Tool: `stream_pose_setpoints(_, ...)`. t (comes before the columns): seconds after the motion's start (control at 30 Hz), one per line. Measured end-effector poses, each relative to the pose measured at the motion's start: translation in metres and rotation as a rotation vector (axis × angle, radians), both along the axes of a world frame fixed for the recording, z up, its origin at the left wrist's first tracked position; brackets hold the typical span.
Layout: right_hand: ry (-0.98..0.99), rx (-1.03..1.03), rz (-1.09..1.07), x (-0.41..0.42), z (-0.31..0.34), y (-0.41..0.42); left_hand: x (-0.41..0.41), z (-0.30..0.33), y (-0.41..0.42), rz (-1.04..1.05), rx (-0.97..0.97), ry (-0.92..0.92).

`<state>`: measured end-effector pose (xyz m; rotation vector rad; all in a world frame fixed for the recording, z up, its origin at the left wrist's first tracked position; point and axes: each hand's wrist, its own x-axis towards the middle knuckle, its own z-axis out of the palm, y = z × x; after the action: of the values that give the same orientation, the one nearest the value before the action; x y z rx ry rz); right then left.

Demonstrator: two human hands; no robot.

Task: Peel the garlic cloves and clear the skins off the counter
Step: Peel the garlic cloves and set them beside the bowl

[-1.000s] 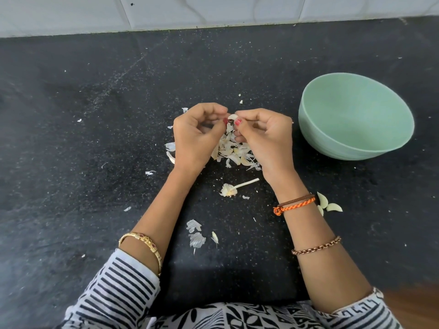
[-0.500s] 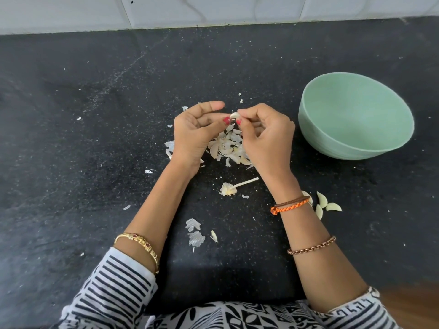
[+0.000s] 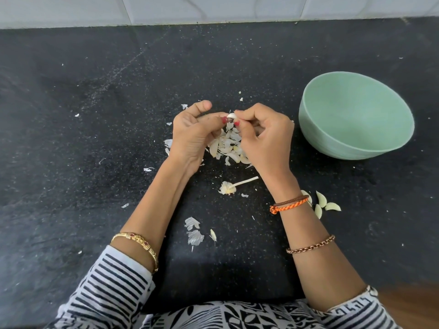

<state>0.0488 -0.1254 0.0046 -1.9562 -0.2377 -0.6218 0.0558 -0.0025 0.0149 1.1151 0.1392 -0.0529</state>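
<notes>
From the head camera, both hands meet above the middle of the speckled black stone bench (image 3: 95, 162). The left hand (image 3: 192, 136) and the right hand (image 3: 266, 138) pinch one small white garlic clove (image 3: 231, 115) between thumbs and curled fingertips, each gripping an end of it, with red-painted thumbnails close together just beneath the clove. The clove is lifted off the bench, directly over a loose pile of pale papery garlic skins (image 3: 226, 148) that lies between the two wrists. Nearer the person, a bare garlic stem with its frayed white base (image 3: 231, 186) lies flat on the bench, and closer still two larger torn skin flakes (image 3: 193, 231) sit side by side. Small skin scraps are scattered to the left and behind the hands. To the right of the right wrist, a little cluster of peeled, cream-coloured cloves (image 3: 324, 205) rests on the bench, partly hidden by the wrist. A round, pale green bowl (image 3: 332, 141) stands at the right, apart from the hands; nothing shows inside it. The right wrist wears an orange braided band (image 3: 288, 205), the left forearm a gold bangle (image 3: 137, 245). A white tiled wall (image 3: 213, 8) runs along the far edge of the bench.
</notes>
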Motion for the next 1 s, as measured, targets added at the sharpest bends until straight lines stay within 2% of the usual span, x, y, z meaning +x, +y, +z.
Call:
stream_pose_setpoints(0.13, 0.131, 0.120, 0.040, 0.000, 0.001, 0.001, 0.000, -0.001, -0.001, 0.005, 0.001, -0.042)
stream_pose_setpoints(0.27, 0.216, 0.145, 0.051, -0.002, 0.004, 0.002, 0.000, -0.004, -0.002, 0.051, 0.036, -0.056)
stream_pose_setpoints(0.43, 0.360, 0.547, 0.122, -0.003, 0.018, -0.003, -0.001, -0.002, 0.003, 0.096, 0.333, -0.150)
stream_pose_setpoints(0.57, 0.321, 0.449, 0.060, -0.003, 0.015, -0.002, -0.001, -0.004, 0.003, 0.066, 0.483, -0.244)
stream_pose_setpoints(0.8, 0.178, 0.167, 0.019, 0.002, 0.004, -0.001, -0.002, -0.008, -0.001, 0.019, 0.479, -0.321)
stream_pose_setpoints(1.0, 0.090, 0.130, 0.014, 0.003, -0.001, -0.001, -0.004, -0.006, -0.004, 0.024, 0.414, -0.293)
